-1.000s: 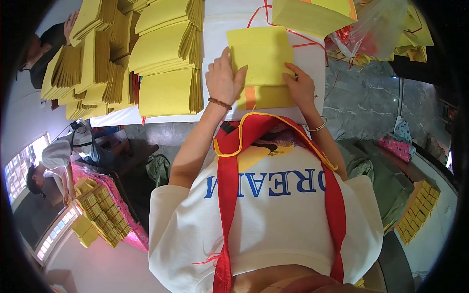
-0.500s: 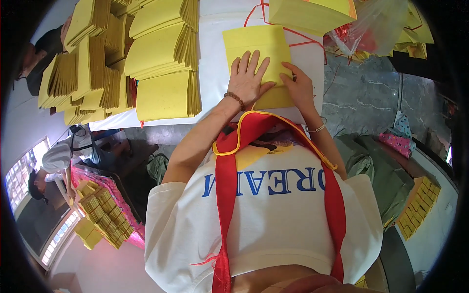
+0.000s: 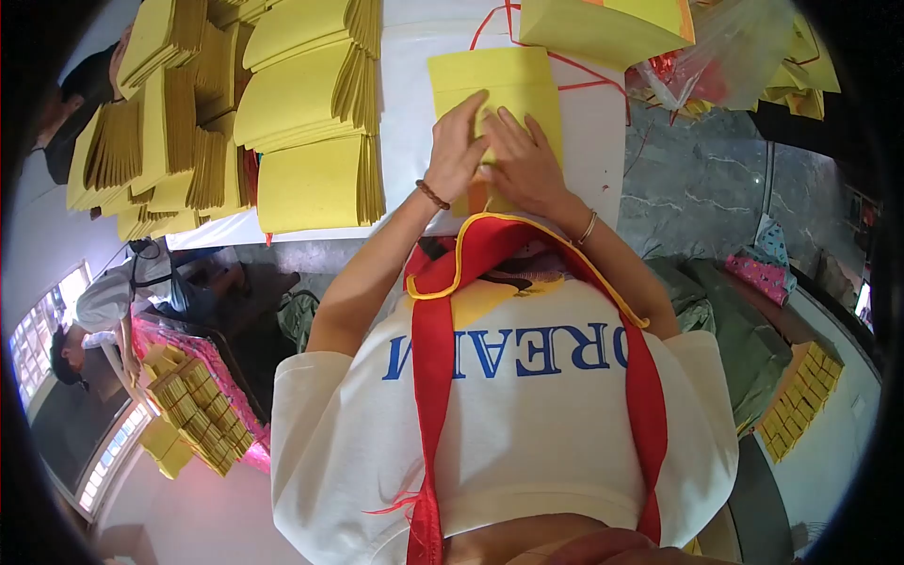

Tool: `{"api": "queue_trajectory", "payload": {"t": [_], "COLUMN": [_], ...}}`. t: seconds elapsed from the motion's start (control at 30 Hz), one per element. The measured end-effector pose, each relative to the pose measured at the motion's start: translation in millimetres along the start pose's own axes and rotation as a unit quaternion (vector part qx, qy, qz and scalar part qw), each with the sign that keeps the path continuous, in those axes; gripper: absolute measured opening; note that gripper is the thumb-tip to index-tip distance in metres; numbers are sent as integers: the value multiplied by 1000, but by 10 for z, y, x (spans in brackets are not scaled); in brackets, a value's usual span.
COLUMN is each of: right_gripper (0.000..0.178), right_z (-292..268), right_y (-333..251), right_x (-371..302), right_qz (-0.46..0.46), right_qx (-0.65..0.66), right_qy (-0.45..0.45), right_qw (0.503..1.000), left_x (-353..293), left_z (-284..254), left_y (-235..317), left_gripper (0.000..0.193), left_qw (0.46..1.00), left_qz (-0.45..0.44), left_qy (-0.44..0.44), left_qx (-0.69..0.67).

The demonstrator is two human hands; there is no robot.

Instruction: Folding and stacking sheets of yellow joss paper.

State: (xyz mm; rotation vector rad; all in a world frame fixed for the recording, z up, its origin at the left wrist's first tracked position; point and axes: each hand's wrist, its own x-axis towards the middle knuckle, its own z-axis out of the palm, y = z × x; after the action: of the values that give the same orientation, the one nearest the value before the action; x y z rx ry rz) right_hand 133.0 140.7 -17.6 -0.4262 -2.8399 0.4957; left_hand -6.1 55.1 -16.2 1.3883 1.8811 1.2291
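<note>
A yellow sheet or folded packet of paper (image 3: 494, 71) lies on the white tabletop in front of me, with a strip of orange showing near its lower edge. My left hand (image 3: 457, 151) rests on its left side, fingers stretched forward and the thumb toward the middle. Over the right half, my right hand (image 3: 524, 162) lies with its fingers extended across the paper, angled to the left. Both hands are close together and press on the packet. The paper under my palms is hidden.
Stacks of folded yellow paper (image 3: 315, 184) fill the table's left side. Another yellow pile (image 3: 603, 30) sits beyond the packet, with red string (image 3: 589, 85) near it. A clear plastic bag (image 3: 711, 61) lies at the far right. A person (image 3: 104, 306) bends over bundles at the lower left.
My right hand has moved left from the packet's right edge onto its middle. My left hand has shifted slightly left and down, its fingers drawn closer together and turned rightward.
</note>
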Motion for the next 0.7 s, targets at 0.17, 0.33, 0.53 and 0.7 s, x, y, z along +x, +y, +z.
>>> {"api": "queue_trajectory", "payload": {"t": [0.17, 0.33, 0.53, 0.7], "right_gripper": [52, 50, 56, 40], "right_z": [-137, -130, 5, -167], "right_y": [-104, -102, 163, 371], "right_x": [68, 82, 34, 26], "right_qz": [-24, -30, 6, 214], "right_qx": [-38, -46, 93, 819], "right_qy": [-19, -11, 4, 233], "right_qw": [999, 998, 996, 479], "left_x": [-76, -536, -490, -291], "left_z": [-263, -232, -232, -54], "left_y": [169, 139, 243, 459], "left_gripper": [57, 57, 55, 43], "left_qw": [982, 945, 883, 786], "left_qz": [-62, 75, 106, 163], "left_qy": [93, -1, -73, -71], "left_qx": [-153, 318, 452, 592]}}
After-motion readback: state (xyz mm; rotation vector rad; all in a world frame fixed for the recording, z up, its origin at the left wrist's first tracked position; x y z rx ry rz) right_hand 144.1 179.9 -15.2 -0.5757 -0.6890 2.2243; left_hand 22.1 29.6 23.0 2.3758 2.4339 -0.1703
